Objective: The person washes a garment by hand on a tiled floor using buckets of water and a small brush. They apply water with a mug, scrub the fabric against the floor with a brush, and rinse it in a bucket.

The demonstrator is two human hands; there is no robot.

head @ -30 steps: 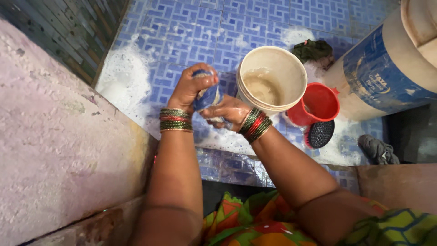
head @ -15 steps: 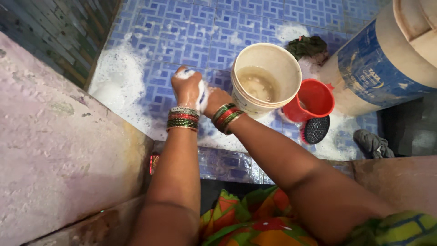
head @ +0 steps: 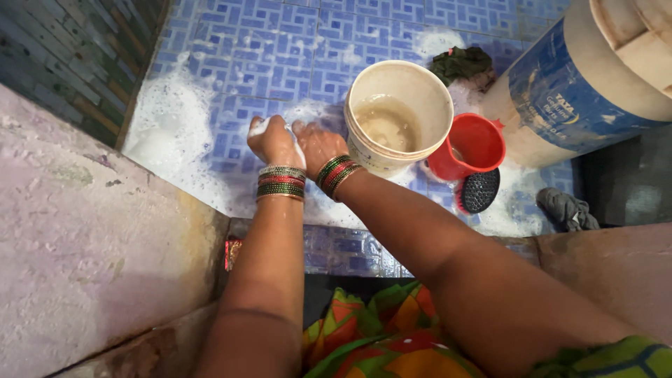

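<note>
My left hand (head: 271, 142) and my right hand (head: 316, 143) are side by side, low over the wet blue tiled floor (head: 245, 63), both covered in white soap foam. They press down on a soapy blue cloth (head: 297, 147) that is almost hidden between them. Both wrists wear stacks of green and red bangles. A cream bucket (head: 397, 115) with murky water stands just right of my right hand.
A red mug (head: 467, 147) and a black scrub brush (head: 479, 190) lie right of the bucket. A large blue and cream drum (head: 581, 84) stands at far right. A dark green cloth (head: 458, 63) lies behind the bucket, a grey rag (head: 565, 208) at right. Foam patches cover the floor left.
My hands held the blue cloth up and wrung it near the bucket; they have since moved down and forward onto the floor, pressing the cloth flat under them.
</note>
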